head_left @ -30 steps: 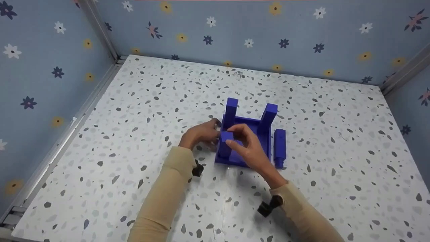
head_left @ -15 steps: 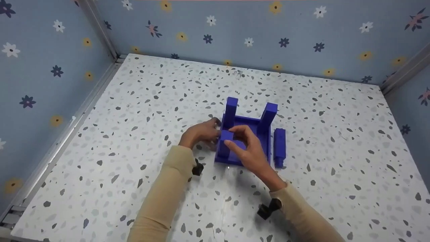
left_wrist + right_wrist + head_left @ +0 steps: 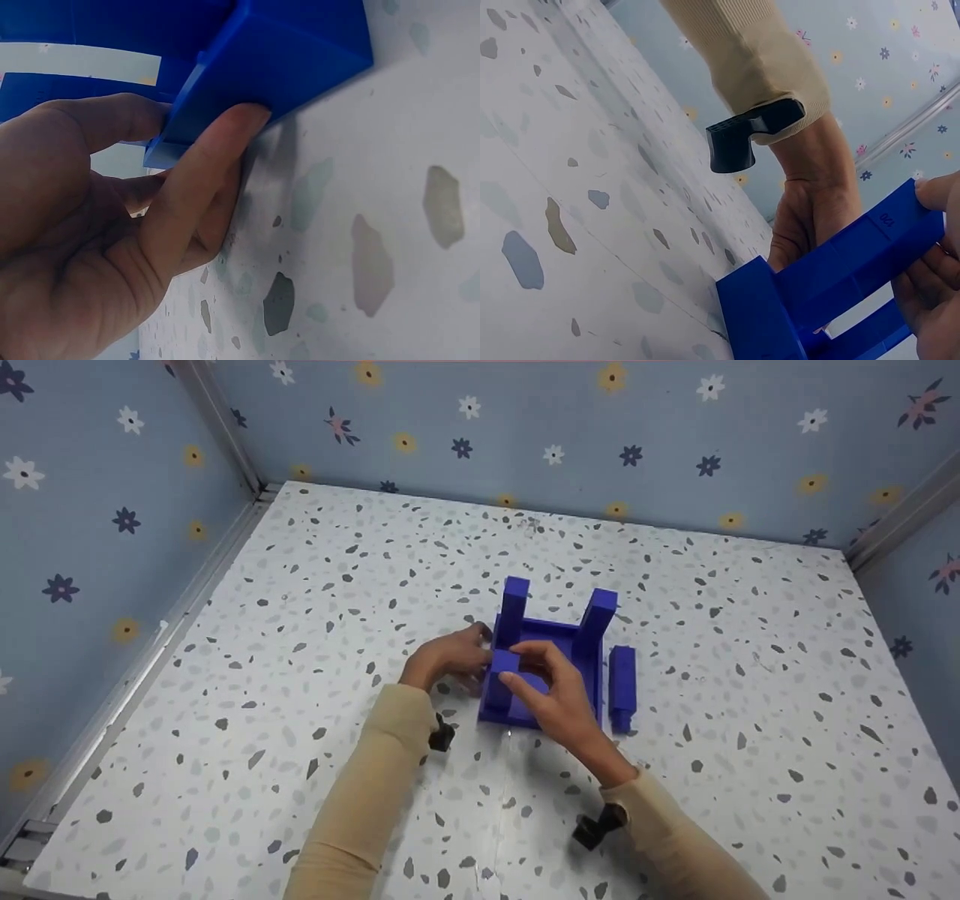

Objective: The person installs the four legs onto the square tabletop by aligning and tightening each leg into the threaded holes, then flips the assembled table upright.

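Note:
An upside-down blue toy table sits on the speckled surface, its shallow tabletop (image 3: 510, 720) facing up like a tray. Two far legs (image 3: 514, 611) and a near-left leg (image 3: 501, 691) stand on it. My right hand (image 3: 562, 701) pinches the top of the near-left leg between thumb and fingers. With thumb outside and a finger over the rim, my left hand (image 3: 142, 225) grips the tabletop's side wall (image 3: 270, 67). In the right wrist view, the held leg (image 3: 855, 262) meets the tabletop; whether it is fully seated I cannot tell. A loose blue leg (image 3: 622, 679) with a narrower end lies to the right.
The white speckled table (image 3: 337, 585) spreads around the blue parts. Flower-patterned blue panels (image 3: 510, 427) stand along its back and sides, with metal corner rails (image 3: 225, 427). Black wrist mounts (image 3: 600, 825) hang at both sleeves.

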The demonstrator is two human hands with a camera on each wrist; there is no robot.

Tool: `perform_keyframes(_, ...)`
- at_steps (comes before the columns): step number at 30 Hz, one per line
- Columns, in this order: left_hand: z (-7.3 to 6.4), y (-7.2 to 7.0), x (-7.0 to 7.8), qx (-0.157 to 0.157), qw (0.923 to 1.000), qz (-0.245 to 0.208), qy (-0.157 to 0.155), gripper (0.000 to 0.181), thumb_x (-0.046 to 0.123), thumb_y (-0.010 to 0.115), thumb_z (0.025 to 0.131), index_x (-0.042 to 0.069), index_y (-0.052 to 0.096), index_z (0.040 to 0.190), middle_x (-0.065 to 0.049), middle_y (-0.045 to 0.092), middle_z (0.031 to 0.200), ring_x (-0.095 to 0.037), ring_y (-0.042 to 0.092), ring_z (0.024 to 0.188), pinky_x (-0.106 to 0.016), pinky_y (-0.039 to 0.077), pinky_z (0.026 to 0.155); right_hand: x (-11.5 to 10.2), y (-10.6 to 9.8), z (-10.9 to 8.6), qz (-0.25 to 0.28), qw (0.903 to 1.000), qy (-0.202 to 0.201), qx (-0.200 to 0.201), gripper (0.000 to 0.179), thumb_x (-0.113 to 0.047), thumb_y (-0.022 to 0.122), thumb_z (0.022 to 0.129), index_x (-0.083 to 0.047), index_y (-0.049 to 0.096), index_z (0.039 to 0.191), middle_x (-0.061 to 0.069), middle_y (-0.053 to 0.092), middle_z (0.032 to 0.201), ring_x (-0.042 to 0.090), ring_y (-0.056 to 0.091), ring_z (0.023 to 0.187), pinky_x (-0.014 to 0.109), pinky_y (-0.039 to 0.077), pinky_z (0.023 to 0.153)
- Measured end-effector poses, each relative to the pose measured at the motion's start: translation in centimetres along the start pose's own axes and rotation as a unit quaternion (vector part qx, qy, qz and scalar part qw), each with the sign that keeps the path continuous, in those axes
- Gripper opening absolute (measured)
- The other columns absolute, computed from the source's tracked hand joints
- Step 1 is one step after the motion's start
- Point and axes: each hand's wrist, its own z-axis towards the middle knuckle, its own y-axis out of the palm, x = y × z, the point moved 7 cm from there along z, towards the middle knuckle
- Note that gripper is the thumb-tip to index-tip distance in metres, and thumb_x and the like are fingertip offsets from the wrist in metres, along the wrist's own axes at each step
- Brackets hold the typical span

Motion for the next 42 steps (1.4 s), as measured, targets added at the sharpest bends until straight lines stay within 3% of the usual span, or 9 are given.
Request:
perform_keyframes(9,0.0,0.0,0.2,0.003,0.9998,0.018,0.008,0.053,0.025,0.054,0.093,0.012,0.033,0.141,-0.013,0.056,0.120,-0.020,0.070,0.077,-0.034,0.054,0.073,-0.2,0.0,0.0,-0.004,1.0000,-0.001,-0.004,0.033,0.000,0.068,0.086,0.012,0.055,0.113,0.020,0.060,0.110,0.028,0.062,0.100,0.038,0.050,0.093)
perform_keyframes(19,0.0,0.0,0.4,0.005,0.9995,0.030,0.007,0.055,0.028,0.056,0.093,0.010,0.034,0.139,-0.014,0.057,0.120,-0.020,0.070,0.074,-0.035,0.055,0.070,-0.8,0.1,-0.1,-0.025,0.9990,-0.034,0.014,0.030,0.003,0.068,0.084,0.012,0.056,0.110,0.020,0.061,0.106,0.027,0.063,0.096,0.036,0.053,0.089)
perform_keyframes(26,0.0,-0.1,0.5,0.009,0.9991,0.040,0.011,0.056,0.034,0.057,0.091,0.009,0.036,0.137,-0.013,0.060,0.117,-0.021,0.070,0.073,-0.035,0.053,0.071,-1.3,0.3,-0.4,-0.064,0.9951,-0.065,0.038,0.030,0.002,0.069,0.084,0.012,0.056,0.108,0.020,0.061,0.104,0.029,0.063,0.095,0.042,0.053,0.087)
perform_keyframes(33,-0.1,-0.2,0.5,0.016,0.9985,0.052,0.002,0.058,0.039,0.056,0.091,0.011,0.036,0.138,-0.010,0.063,0.111,-0.020,0.069,0.077,-0.038,0.050,0.074,1.8,0.0,-0.2,-0.052,0.9954,-0.067,0.046,0.033,-0.008,0.072,0.084,0.005,0.058,0.111,0.013,0.062,0.107,0.021,0.063,0.096,0.035,0.053,0.089)
perform_keyframes(37,-0.1,-0.3,0.5,0.019,0.9979,0.062,-0.004,0.058,0.039,0.055,0.092,0.012,0.035,0.140,-0.008,0.063,0.109,-0.020,0.069,0.078,-0.040,0.049,0.073,0.4,0.0,-0.2,-0.044,0.9963,-0.061,0.041,0.032,-0.005,0.071,0.084,0.009,0.058,0.110,0.016,0.061,0.106,0.023,0.063,0.095,0.037,0.053,0.089)
perform_keyframes(42,-0.1,-0.1,0.5,0.016,0.9985,0.051,0.004,0.058,0.035,0.056,0.092,0.009,0.035,0.140,-0.012,0.059,0.119,-0.020,0.068,0.075,-0.036,0.052,0.073,-0.9,0.1,-0.3,-0.039,0.9975,-0.049,0.031,0.031,0.002,0.069,0.084,0.014,0.056,0.109,0.020,0.060,0.105,0.026,0.062,0.094,0.041,0.053,0.089)
